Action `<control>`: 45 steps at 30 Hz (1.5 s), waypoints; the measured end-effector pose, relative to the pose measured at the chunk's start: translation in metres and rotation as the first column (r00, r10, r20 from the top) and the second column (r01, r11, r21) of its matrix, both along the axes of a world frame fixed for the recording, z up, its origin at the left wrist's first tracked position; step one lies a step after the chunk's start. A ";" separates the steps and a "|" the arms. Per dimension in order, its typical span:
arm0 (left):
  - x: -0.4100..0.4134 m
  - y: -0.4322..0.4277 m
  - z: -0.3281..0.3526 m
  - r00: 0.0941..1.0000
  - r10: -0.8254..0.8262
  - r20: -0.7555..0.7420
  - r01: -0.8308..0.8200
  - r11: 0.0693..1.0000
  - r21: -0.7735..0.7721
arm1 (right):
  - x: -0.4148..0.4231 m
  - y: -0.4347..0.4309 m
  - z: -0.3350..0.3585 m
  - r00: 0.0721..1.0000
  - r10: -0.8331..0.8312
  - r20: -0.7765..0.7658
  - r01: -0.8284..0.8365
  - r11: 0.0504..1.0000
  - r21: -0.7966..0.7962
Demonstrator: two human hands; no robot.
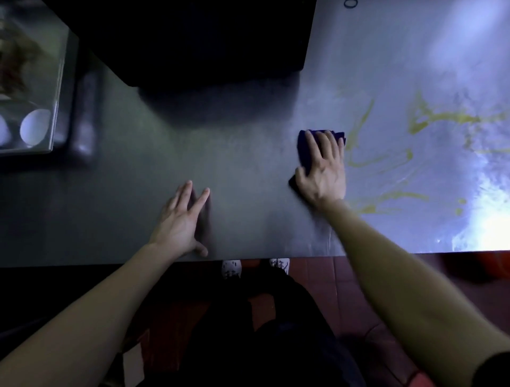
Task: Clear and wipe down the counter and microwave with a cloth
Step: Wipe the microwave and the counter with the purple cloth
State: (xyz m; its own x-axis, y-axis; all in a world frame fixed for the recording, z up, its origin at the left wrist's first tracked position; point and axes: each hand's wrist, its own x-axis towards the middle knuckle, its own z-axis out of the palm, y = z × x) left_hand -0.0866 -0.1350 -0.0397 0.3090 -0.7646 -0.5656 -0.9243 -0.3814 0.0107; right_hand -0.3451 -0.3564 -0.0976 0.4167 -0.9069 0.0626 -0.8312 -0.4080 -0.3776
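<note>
A dark steel counter [248, 154] fills the head view. My right hand [324, 168] lies flat with straight fingers on a dark blue cloth [303, 141], pressing it to the counter just left of yellow smears [386, 163]. My left hand [182, 221] rests open on the counter near its front edge, fingers spread, holding nothing. The black microwave [209, 41] stands at the back centre, its front in deep shadow.
A clear container [59, 83] with white round items sits at the far left, a dark bar-shaped object [84, 116] beside it. A small dark ring [350, 3] lies at the back right. More yellow smears [441, 118] spread to the right. Red floor tiles and my shoes show below the counter edge.
</note>
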 end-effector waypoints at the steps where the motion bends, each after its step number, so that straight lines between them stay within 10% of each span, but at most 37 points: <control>1: 0.000 0.001 -0.001 1.000 0.002 0.010 -0.002 1.000 0.004 | 0.019 0.022 0.000 0.997 -0.074 0.020 0.074 0.997 0.026; 6: -0.003 0.001 0.000 0.999 -0.004 0.033 0.004 1.000 0.017 | 0.073 0.180 0.009 0.902 0.427 0.064 -0.432 0.891 0.142; 9: -0.005 0.000 0.005 1.000 0.003 0.027 -0.004 0.999 0.037 | 0.016 0.129 0.001 0.810 0.587 -0.004 -0.586 0.808 0.064; 13: -0.006 -0.001 0.006 1.000 -0.003 0.021 0.002 1.000 0.019 | -0.070 0.044 -0.003 0.998 0.028 -0.049 -0.028 1.000 -0.003; 16: -0.005 -0.001 0.004 1.000 -0.005 0.025 0.004 1.000 0.012 | -0.029 0.069 0.002 0.946 -0.321 -0.049 0.320 0.947 -0.026; 23: -0.003 -0.002 0.001 0.998 -0.030 0.058 0.028 0.999 0.032 | 0.029 0.208 0.002 0.902 0.428 0.051 -0.430 0.902 0.030; 30: -0.001 -0.002 -0.002 0.997 -0.035 0.068 0.034 0.999 0.024 | -0.089 0.134 -0.008 0.927 -0.374 -0.007 0.373 0.926 -0.061; 35: -0.014 -0.010 0.008 0.979 -0.086 0.184 0.061 0.989 0.137 | 0.042 0.204 -0.005 0.992 0.094 0.085 -0.091 0.995 -0.042; 39: -0.060 -0.027 0.016 0.950 -0.173 0.260 0.126 0.974 0.188 | -0.024 0.176 -0.005 0.942 0.328 0.075 -0.322 0.943 -0.081; 45: -0.132 -0.067 0.019 0.989 -0.090 0.120 0.087 0.996 0.027 | -0.238 0.024 -0.013 0.980 -0.196 0.029 0.197 0.978 -0.060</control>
State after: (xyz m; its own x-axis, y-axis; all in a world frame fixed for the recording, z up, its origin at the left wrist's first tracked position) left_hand -0.2189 -0.2025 -0.0209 0.3075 -0.7799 -0.5452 -0.9485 -0.2967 -0.1106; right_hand -0.5831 -0.3328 -0.1108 0.2284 -0.9649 0.1294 -0.8889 -0.2609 -0.3766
